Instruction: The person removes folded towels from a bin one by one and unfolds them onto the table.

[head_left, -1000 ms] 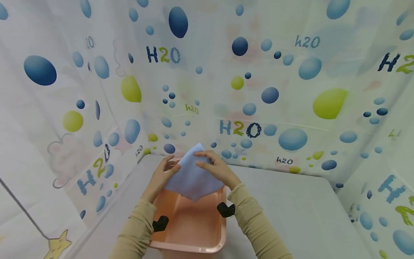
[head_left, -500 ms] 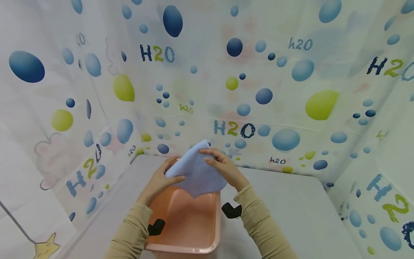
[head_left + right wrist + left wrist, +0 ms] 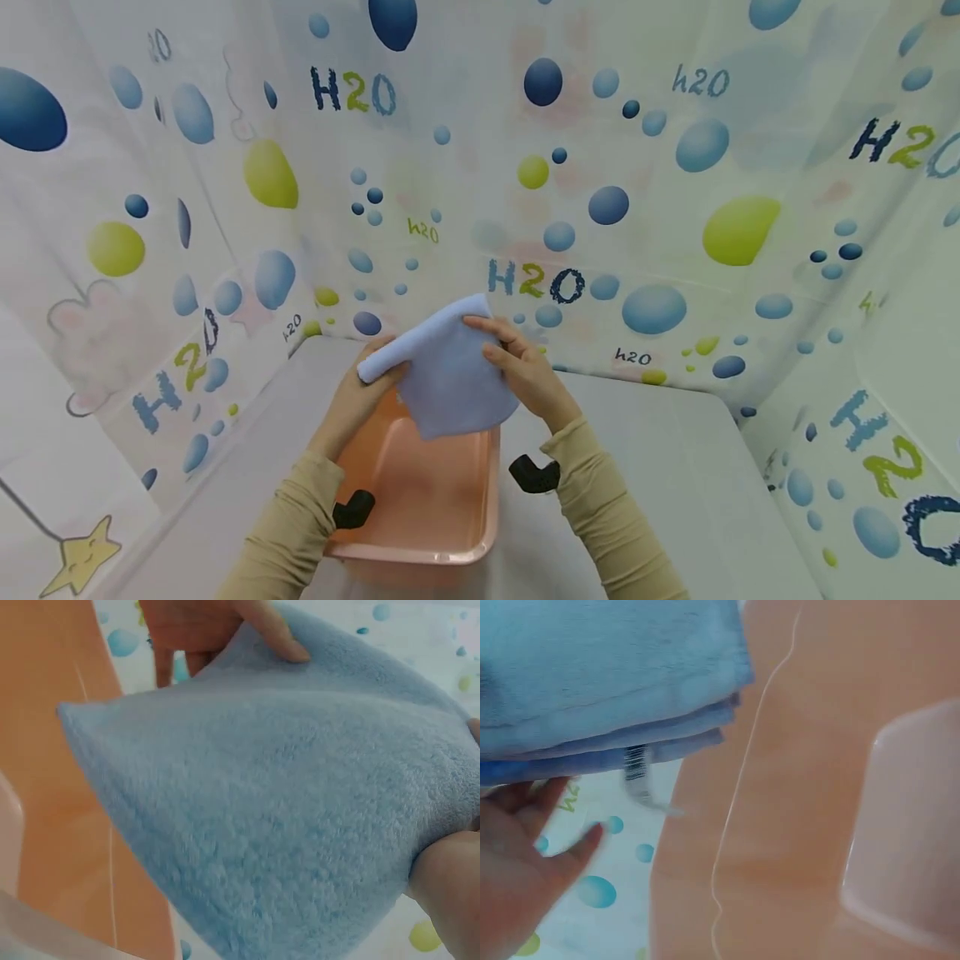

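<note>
A folded light blue towel point(image 3: 448, 373) is held above the far end of a pink plastic basin point(image 3: 420, 500) on a grey table. My left hand point(image 3: 367, 385) grips the towel's left, rolled edge from below; in the left wrist view the towel point(image 3: 607, 682) lies over my palm point(image 3: 514, 847), with a small tag hanging down. My right hand point(image 3: 517, 367) pinches the towel's right side, fingers on top. In the right wrist view the towel point(image 3: 285, 810) fills the frame, with the fingers point(image 3: 277, 637) of the left hand on its far edge and the basin wall point(image 3: 52, 787) below.
The grey table point(image 3: 660, 483) stretches to the right of the basin. A white curtain point(image 3: 600, 167) printed with blue and green bubbles and "H2O" encloses the table on the back and both sides. Black wrist-camera mounts point(image 3: 534, 473) sit on both sleeves.
Both hands have lifted the towel slightly and moved it away over the basin's far end. The left edge has been rolled or folded over by the left hand.
</note>
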The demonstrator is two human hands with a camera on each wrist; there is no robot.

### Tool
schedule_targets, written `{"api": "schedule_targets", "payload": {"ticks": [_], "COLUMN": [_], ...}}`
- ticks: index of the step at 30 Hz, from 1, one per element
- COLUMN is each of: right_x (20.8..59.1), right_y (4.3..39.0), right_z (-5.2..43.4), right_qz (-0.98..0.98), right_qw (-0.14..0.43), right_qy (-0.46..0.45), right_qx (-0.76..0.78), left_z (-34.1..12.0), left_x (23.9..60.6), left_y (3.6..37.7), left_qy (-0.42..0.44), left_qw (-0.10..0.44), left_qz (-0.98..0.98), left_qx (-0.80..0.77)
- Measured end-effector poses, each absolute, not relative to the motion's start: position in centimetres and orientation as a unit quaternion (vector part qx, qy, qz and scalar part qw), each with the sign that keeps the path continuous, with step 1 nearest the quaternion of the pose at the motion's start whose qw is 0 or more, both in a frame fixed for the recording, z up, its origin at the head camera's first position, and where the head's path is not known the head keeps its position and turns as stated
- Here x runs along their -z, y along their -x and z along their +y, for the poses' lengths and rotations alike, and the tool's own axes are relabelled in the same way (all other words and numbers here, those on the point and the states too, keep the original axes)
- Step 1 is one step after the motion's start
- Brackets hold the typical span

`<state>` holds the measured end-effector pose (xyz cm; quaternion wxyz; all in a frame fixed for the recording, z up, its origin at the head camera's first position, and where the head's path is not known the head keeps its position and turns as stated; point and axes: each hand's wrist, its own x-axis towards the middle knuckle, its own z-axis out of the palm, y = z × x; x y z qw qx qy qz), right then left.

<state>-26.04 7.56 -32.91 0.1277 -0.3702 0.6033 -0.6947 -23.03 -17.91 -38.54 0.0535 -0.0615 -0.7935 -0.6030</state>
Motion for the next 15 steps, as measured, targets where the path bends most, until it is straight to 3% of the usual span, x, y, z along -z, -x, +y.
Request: {"api": "schedule_targets", "payload": {"ticks": [5, 15], "right_x": [32.4, 32.9], "right_y": [26.1, 26.6], "right_z": [8.1, 9.5], "right_qz": [0.599, 0.631], "right_qw": [0.12, 0.091], "right_qy": [0.366, 0.358], "right_qx": [0.702, 0.682], "left_z": [-17.5, -16.2], "left_x": [38.4, 37.4], "left_y": [23.2, 23.6], "left_qy": [0.081, 0.083], "left_qw": [-0.013, 0.101], "left_qz": [-0.798, -0.801], "left_qx": [0.596, 0.584]}}
